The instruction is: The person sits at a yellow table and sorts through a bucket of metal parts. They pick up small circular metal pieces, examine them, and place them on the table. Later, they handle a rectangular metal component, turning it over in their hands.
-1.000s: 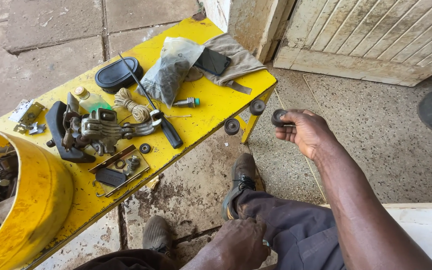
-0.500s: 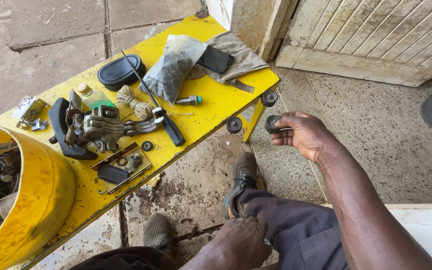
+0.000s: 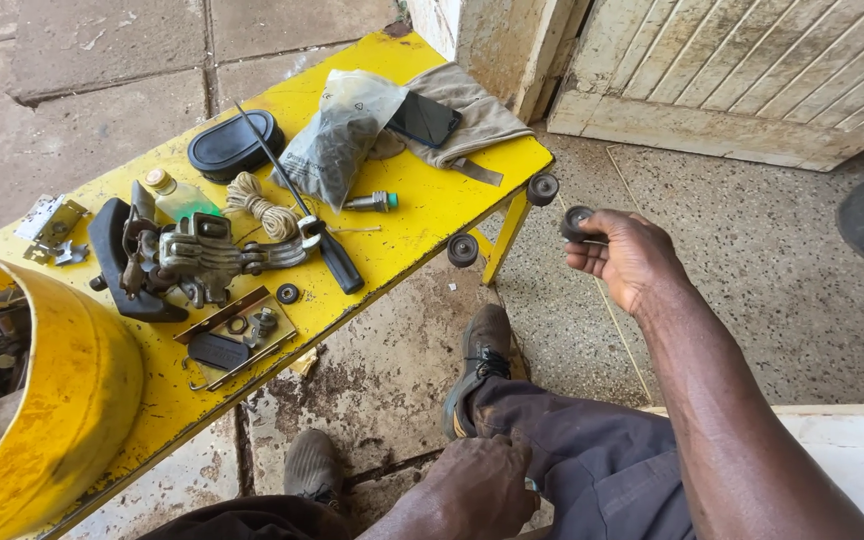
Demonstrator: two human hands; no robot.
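Note:
My right hand (image 3: 627,255) is raised off the right end of a yellow bench (image 3: 422,215) and pinches a small round black rubber part (image 3: 577,220) between its fingertips. Two similar black round parts stick out from the bench's edge, one (image 3: 542,188) at the corner and one (image 3: 463,250) on the front edge. My left hand (image 3: 477,480) rests closed on my knee at the bottom of the view, with nothing visible in it. On the bench lie a grey metal mechanism (image 3: 202,255), a black-handled screwdriver (image 3: 327,250) and a coil of cord (image 3: 257,205).
A yellow bucket (image 3: 62,400) full of metal parts stands on the bench's left end. A plastic bag (image 3: 342,135), a dark phone (image 3: 424,118) on a cloth, a black oval pad (image 3: 234,145) and a small bottle (image 3: 177,195) lie there too. My feet are on the concrete floor below.
My right hand has stayed off the bench's right end and turned slightly, still holding the round black part. My left hand has not moved from my knee.

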